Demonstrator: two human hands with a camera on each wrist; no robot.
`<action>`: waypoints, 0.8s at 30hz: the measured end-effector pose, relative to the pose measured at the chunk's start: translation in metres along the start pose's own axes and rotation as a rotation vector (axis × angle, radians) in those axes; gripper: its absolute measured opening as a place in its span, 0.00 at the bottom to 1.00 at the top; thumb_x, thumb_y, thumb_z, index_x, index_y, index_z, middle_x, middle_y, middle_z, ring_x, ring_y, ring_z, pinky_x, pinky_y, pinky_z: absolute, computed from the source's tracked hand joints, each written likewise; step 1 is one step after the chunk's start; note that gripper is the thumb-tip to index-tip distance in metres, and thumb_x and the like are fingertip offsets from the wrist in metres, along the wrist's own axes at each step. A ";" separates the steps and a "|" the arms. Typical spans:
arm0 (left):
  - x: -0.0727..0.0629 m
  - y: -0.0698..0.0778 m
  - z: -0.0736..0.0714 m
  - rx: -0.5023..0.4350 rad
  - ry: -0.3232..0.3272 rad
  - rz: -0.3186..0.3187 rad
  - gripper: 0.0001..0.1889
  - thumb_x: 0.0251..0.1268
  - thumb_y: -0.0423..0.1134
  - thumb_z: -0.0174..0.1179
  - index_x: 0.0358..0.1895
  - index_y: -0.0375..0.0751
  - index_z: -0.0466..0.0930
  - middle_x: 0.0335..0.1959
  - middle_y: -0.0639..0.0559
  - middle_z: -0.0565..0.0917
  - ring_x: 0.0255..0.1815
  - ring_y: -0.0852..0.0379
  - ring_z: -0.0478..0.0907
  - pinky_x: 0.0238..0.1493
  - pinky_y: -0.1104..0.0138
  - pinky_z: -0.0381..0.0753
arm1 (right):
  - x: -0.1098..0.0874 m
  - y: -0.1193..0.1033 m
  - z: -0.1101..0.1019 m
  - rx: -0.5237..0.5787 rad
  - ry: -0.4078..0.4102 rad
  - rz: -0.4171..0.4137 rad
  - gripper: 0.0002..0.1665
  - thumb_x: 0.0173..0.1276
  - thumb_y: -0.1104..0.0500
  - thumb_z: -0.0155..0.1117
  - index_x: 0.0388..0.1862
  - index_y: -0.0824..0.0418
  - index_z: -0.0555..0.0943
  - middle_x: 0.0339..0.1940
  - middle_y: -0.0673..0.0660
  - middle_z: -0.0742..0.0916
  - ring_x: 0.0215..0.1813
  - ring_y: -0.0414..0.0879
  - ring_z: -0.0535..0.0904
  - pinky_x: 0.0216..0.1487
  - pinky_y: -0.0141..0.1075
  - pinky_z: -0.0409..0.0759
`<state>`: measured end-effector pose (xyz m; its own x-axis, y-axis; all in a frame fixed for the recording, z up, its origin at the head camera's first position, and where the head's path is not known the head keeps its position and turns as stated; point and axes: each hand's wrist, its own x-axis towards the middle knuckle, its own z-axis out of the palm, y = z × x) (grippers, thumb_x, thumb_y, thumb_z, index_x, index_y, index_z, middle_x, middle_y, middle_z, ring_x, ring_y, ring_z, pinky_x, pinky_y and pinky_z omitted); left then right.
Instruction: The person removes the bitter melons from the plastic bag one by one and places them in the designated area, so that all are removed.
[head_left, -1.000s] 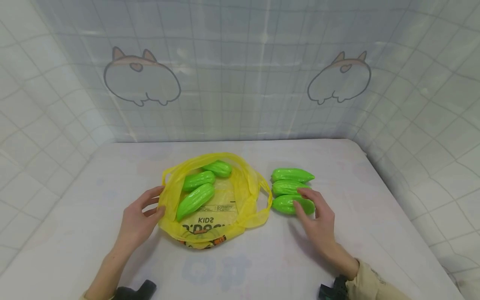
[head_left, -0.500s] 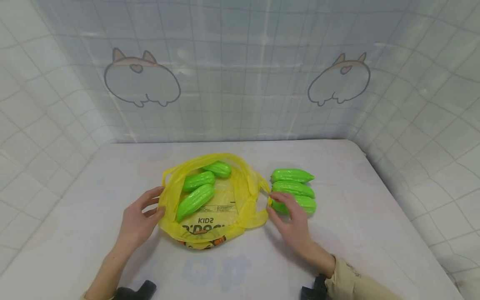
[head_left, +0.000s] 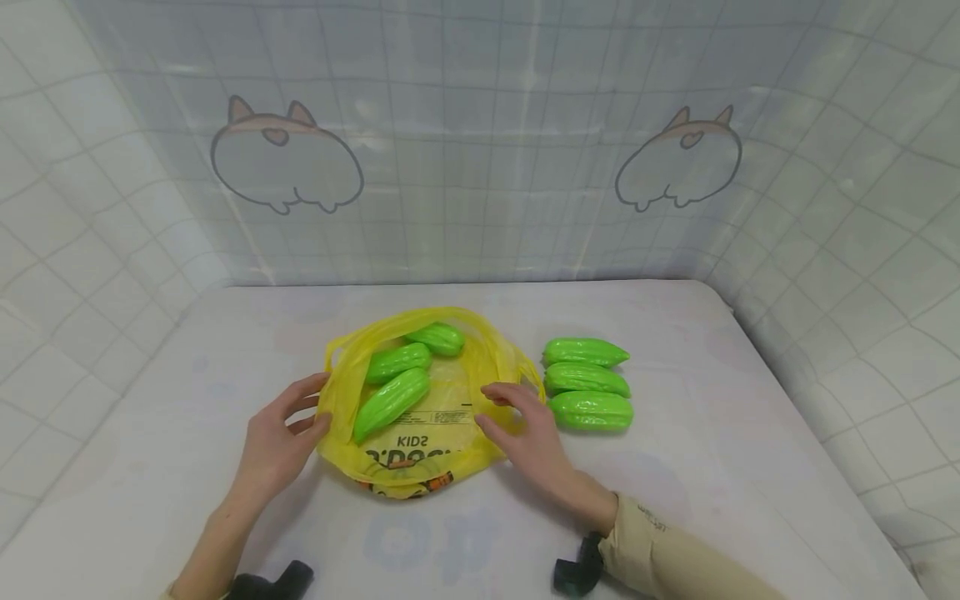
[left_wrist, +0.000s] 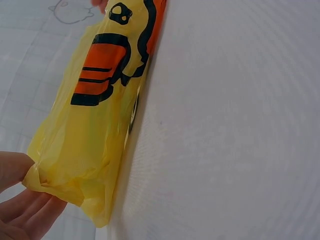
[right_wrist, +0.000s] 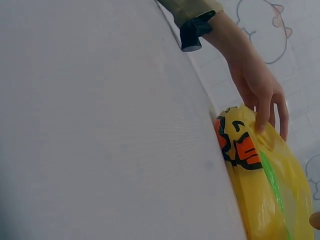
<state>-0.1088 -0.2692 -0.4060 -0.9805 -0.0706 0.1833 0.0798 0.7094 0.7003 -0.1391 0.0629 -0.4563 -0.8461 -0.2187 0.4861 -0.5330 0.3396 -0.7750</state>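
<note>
A yellow plastic bag [head_left: 337,450] printed with a cartoon figure lies mouth-up on the table. Inside it are three glossy green ribbed gourds, the nearest gourd [head_left: 392,404] slanting. My left hand [head_left: 277,442] pinches the bag's left edge between thumb and fingers; in the left wrist view the film of the bag [left_wrist: 95,140] runs between them. Over the bag's right rim reaches my right hand [head_left: 532,442], thumb and forefinger spread apart with nothing between them. In the right wrist view just one of its fingertips [right_wrist: 315,220] shows beside the bag.
Right of the bag, three more green gourds lie in a stack-like row: a far gourd [head_left: 587,351], a middle gourd [head_left: 587,379] and a near gourd [head_left: 592,411]. Behind the white table [head_left: 750,467] hangs a gridded curtain [head_left: 480,200] with corgi drawings.
My right hand has moved left from over the nearest loose gourd, past the bag's handle, to its right rim. My left hand has stayed at the bag's left edge.
</note>
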 end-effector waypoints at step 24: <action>0.001 -0.001 0.002 0.006 -0.001 -0.003 0.28 0.69 0.31 0.58 0.72 0.43 0.68 0.68 0.40 0.74 0.61 0.40 0.76 0.56 0.53 0.81 | 0.048 -0.010 0.051 0.022 -0.205 0.198 0.29 0.67 0.50 0.69 0.63 0.62 0.77 0.58 0.57 0.85 0.60 0.49 0.80 0.64 0.43 0.80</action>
<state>-0.1107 -0.2686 -0.4083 -0.9810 -0.0721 0.1800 0.0754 0.7136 0.6965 -0.1743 0.0025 -0.4459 -0.9139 -0.3311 0.2347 -0.3557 0.3749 -0.8561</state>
